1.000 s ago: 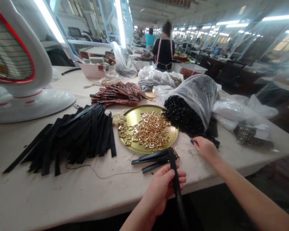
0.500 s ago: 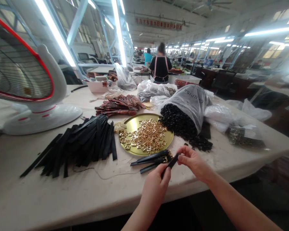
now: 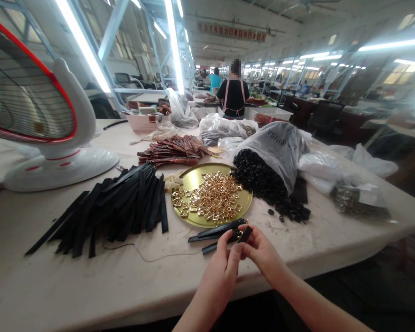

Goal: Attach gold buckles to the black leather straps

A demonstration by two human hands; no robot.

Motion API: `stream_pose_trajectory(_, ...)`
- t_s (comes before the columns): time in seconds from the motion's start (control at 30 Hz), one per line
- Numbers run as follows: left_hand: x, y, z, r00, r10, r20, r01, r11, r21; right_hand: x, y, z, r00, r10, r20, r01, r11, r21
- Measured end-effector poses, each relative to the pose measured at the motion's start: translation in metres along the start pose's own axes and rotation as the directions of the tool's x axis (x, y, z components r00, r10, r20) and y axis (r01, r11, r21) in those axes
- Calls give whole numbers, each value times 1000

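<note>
Pinched between thumb and fingertips of the left hand (image 3: 224,260) and of the right hand (image 3: 261,249), both closed tight: the tip of a narrow black leather-like strap (image 3: 245,234), held just above the near edge of the pale worktable (image 3: 90,276). Rest of the strap hidden behind the hands. Cannot tell whether some small fitting sits between the fingertips.

Likely weak point: so little material in the grip. Could slip out with a slight twist and, this close to the edge, fall past the table instead of onto it.

Just beyond the fingers, a few flat black straps with gold fittings (image 3: 214,229), and past them a round gold metal tray (image 3: 193,177) heaped with square gold buckles (image 3: 210,200). Could be knocked askew by a careless push forward, scattering buckles.

To the right, small loose black pieces (image 3: 290,212) spilled from a grey plastic bag (image 3: 280,143). Easily swept off by the right forearm.
</note>
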State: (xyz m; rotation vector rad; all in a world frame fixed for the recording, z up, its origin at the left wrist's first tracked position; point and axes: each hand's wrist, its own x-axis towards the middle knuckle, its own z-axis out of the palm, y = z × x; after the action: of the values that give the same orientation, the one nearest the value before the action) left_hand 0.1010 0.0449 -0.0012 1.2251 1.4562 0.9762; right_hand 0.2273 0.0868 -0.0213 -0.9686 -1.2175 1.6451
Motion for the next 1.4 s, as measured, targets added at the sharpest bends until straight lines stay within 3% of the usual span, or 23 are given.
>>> stream_pose_trajectory(0.1,9,-8,-9,999,-18,-39,15,996,-91,11,4,2,995,-20,98,30,994,-106)
stream_pose_trajectory(0.2,20,-13,-21,996,-76,-55,64,978,-200,39,-12,-15,991,-65,115,109,893,-436)
stream_pose_trajectory(0.27,27,-15,-28,988,-145,-55,123,948,-293,67,-27,-31,981,-184,58,167,657,-736)
stream_pose_trajectory(0.33,33,-16,-33,976,-213,-38,183,908,-376,97,-36,-44,978,-175,110,173,397,-902)
stream_pose_trajectory(0.37,36,-17,-34,971,-236,-28,205,891,-404,111,-38,-49,981,-124,150,182,319,-930)
stream_pose_trajectory(0.43,39,-19,-35,969,-247,-10,217,869,-444,133,-36,-54,978,-9,210,205,265,-942)
stream_pose_trajectory(0.6,37,-20,-36,979,-202,-11,175,872,-457,154,-27,-57,970,79,231,197,306,-931)
stream_pose_trajectory(0.73,33,-12,-34,981,-191,-34,152,867,-474,135,-38,-51,979,5,205,187,389,-902)
stream_pose_trajectory(0.8,31,-6,-29,983,-175,-50,132,872,-472,113,-46,-43,981,-38,192,179,565,-805)
stream_pose_trajectory(0.9,30,3,-19,989,-132,-63,87,879,-469,72,-55,-23,989,-49,142,112,872,-476)
stream_pose_trajectory(0.97,27,8,-11,993,-103,-65,59,875,-480,47,-58,-9,992,-39,122,79,936,-343)
stream_pose_trajectory(1.07,20,11,-2,995,-69,-76,25,881,-472,20,-58,4,985,-29,168,81,947,-312)
stream_pose_trajectory(1.23,0,9,0,999,-16,-33,-3,867,-499,2,-61,4,954,7,299,112,918,-381)
stream_pose_trajectory(1.3,-6,8,0,1000,5,-1,-5,849,-529,-3,-64,2,946,-56,321,226,822,-523)
stream_pose_trajectory(1.4,-11,7,1,999,11,33,9,833,-553,-8,-69,1,920,-173,351,383,583,-717)
